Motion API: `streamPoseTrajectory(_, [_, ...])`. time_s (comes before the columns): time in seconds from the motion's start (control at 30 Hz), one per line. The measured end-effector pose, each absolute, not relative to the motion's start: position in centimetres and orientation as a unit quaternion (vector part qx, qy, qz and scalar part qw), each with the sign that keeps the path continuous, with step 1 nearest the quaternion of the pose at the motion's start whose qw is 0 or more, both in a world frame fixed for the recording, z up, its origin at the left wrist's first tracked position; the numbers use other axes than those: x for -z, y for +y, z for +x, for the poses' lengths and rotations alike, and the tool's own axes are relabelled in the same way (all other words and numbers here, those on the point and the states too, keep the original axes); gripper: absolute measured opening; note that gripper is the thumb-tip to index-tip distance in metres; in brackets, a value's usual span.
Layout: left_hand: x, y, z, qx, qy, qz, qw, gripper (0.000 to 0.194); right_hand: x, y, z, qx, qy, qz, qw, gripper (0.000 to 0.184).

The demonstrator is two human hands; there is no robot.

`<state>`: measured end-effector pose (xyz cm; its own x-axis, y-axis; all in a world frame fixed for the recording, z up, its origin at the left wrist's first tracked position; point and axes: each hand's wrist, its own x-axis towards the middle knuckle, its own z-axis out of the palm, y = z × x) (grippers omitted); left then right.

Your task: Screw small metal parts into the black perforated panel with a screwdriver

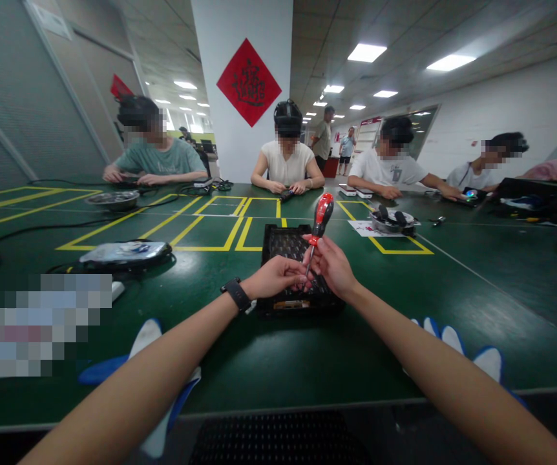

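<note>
Upright and slightly tilted, a screwdriver with a red and black handle stands above a black plastic box. My right hand is closed around it just below the handle. My left hand is pinched near the lower end of the shaft; whether its fingers grip the tip or a small part there is hidden. Inside the box lies a dark, uneven surface, partly covered by my hands. An orange-brown piece shows at its near side.
Blue and white gloves lie under my forearms. To the left are a clear-wrapped package and a metal bowl; another metal bowl with black items stands at right. Yellow tape marks the green table. Several people sit opposite.
</note>
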<state>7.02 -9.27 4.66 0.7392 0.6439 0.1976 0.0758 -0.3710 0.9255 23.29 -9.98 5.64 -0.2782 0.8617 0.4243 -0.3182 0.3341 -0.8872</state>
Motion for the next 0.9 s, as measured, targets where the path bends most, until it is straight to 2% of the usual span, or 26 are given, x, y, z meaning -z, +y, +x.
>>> streamPoseTrajectory(0.37, [-4.19, -8.72, 7.21, -0.345, 0.283, 0.779, 0.44, 0.032, -5.54, -9.85, 23.23, -0.511, -0.607, -0.218, 0.569, 0.032])
streamPoseTrajectory(0.9, [-4.45, -9.07, 7.02, -0.287, 0.214, 0.77, 0.528, 0.03, -5.79, -10.12, 23.36, -0.534, -0.596, -0.221, 0.557, 0.037])
